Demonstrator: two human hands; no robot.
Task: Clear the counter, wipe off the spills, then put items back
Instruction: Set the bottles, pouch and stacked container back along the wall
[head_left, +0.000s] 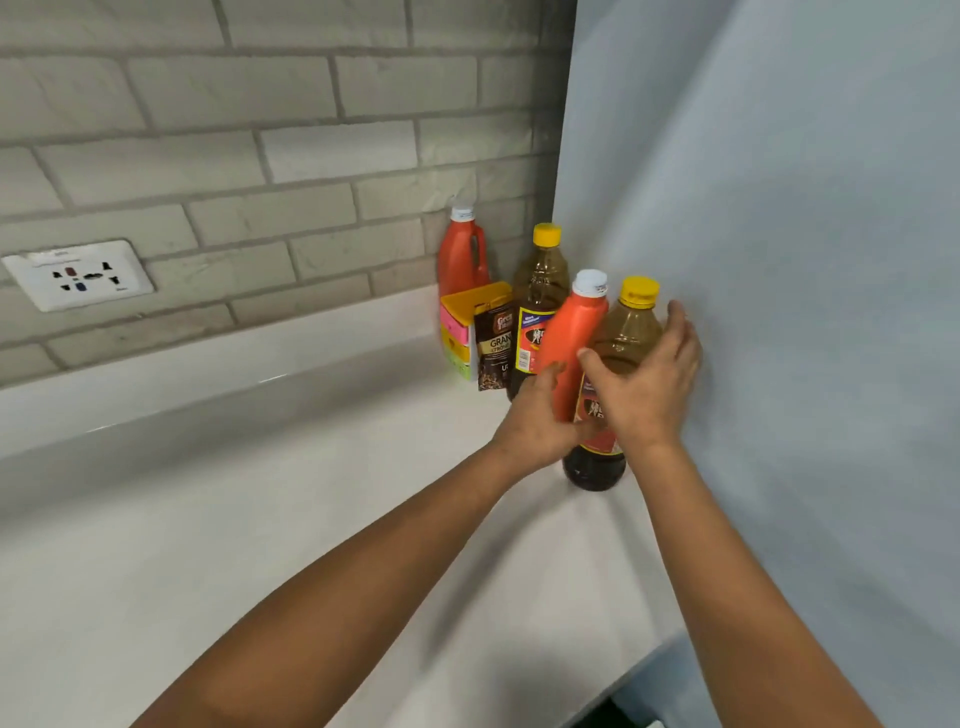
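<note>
On the white counter (260, 545), in the far right corner, my left hand (535, 421) grips a tilted orange bottle (571, 338) with a white cap. My right hand (644, 379) wraps around a brown oil bottle (626, 332) with a yellow cap, standing beside the pale blue side wall. Behind them stand a second oil bottle (537, 296), a second orange bottle (460, 254), a brown coffee sachet (493, 343) and a yellow and pink box (460, 332).
A grey brick backsplash runs along the back with a white wall socket (78, 275) at the left. The pale blue wall (779, 260) closes off the right side. The counter's front edge drops off at the lower right.
</note>
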